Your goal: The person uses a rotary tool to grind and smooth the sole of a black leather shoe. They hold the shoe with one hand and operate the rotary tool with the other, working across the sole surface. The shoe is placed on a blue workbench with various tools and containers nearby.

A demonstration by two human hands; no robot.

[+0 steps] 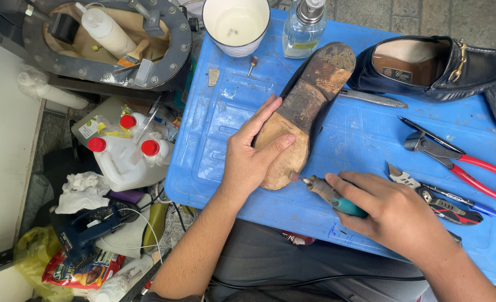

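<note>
Work surface: a scuffed blue plastic lid or tray [360, 140], serving as a bench top across the person's lap, above a stone-paved floor. To its left lies a crowded heap (rags, a yellow bag, a dark blue power tool) and a round grey metal ring [35, 50] with bolts along its rim.

Hands: the left hand [253, 154] lies flat on an upturned black shoe with a worn brown leather sole [309, 106], fingers spread along the sole's edge and thumb pressed on the forepart, pinning the shoe to the tray near its middle. The right hand [396, 215] is closed around a small rotary grinding tool with a teal grip [332, 197], held like a pen; its tip touches the toe end of the sole, just beside the left thumb.

Counts: two shoes (the second, a black leather loafer with a gold metal bit [433, 67], stands upright at the tray's far right corner); one white enamel cup [235, 25]; one clear glass pump bottle [304, 28]; one pair of red-handled pliers [455, 156]; three red-capped white plastic bottles [127, 154] off the tray's left edge.
</note>
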